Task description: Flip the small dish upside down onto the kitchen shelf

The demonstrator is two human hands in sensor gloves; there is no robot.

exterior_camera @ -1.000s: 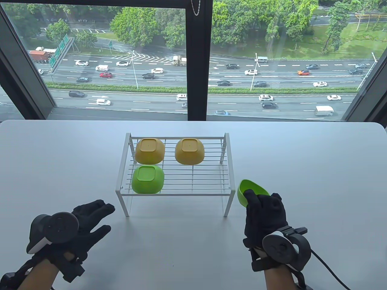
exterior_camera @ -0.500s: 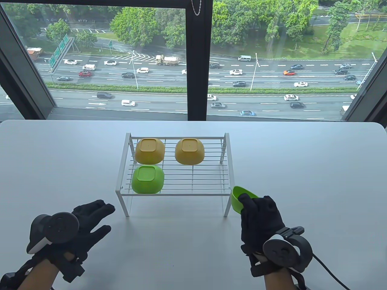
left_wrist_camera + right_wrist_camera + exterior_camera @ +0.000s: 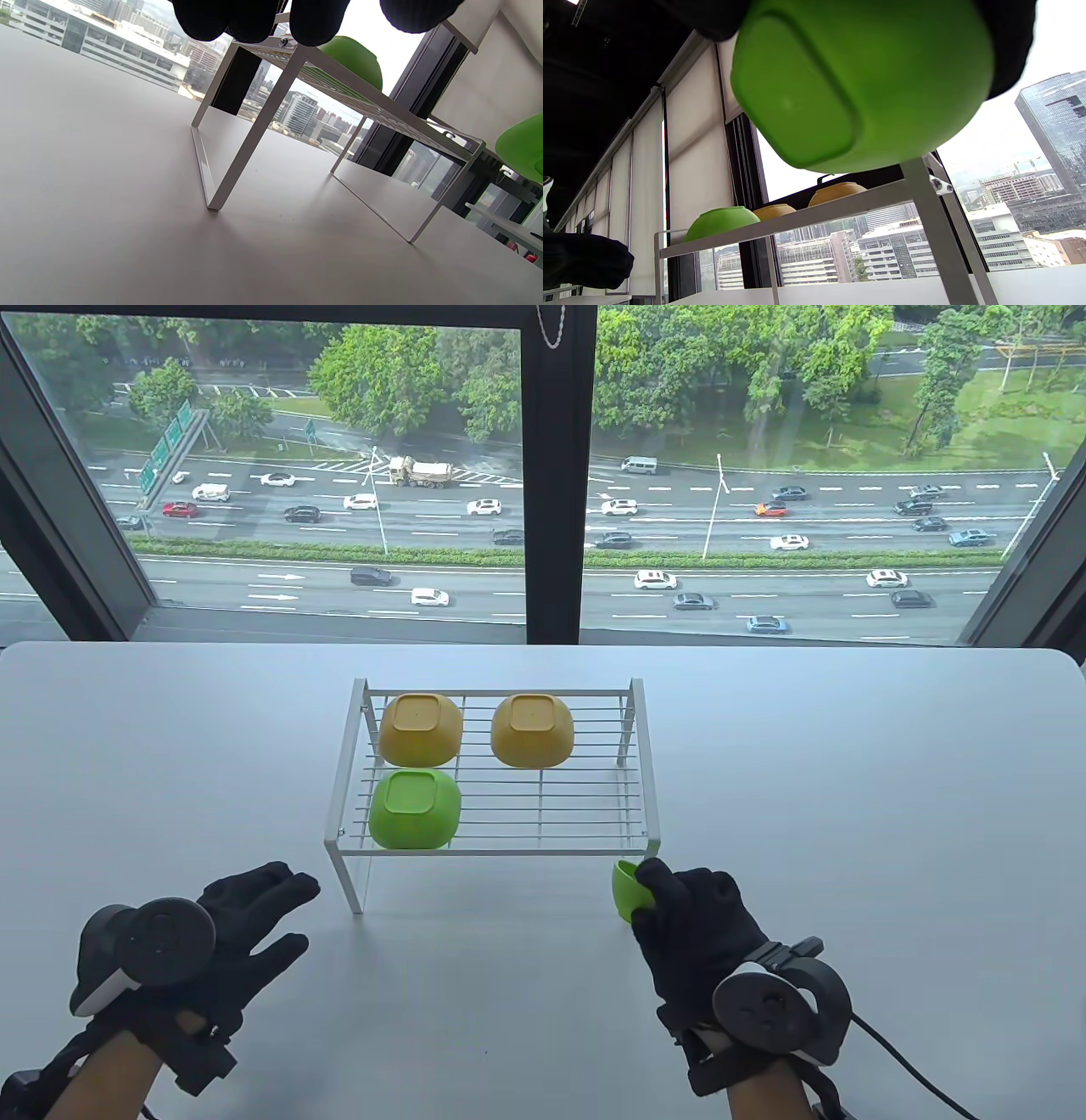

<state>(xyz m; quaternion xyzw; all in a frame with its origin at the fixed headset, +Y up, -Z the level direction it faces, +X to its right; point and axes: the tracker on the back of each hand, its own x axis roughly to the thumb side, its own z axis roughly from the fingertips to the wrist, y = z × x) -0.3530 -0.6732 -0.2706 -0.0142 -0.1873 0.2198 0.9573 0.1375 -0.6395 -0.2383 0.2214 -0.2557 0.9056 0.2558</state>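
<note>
My right hand (image 3: 679, 916) grips a small green dish (image 3: 626, 891) in front of the shelf's front right leg, tipped on its side with the opening facing left. In the right wrist view the dish's base (image 3: 840, 84) fills the top. It also shows at the right edge of the left wrist view (image 3: 524, 146). The white wire kitchen shelf (image 3: 645, 768) carries two yellow dishes (image 3: 420, 727) (image 3: 532, 729) and a green dish (image 3: 415, 808), all upside down. My left hand (image 3: 246, 929) rests open on the table, left of the shelf's front left leg.
The shelf's front right quarter (image 3: 551, 810) is bare wire. The white table (image 3: 848, 780) spreads on both sides of the shelf. A window (image 3: 543, 475) lies beyond the far edge. A cable (image 3: 908, 1065) trails from my right wrist.
My right hand has moved left and toward me with the green dish, from beside the shelf's right end to in front of its front right leg, turning the dish further over. The left hand stayed put.
</note>
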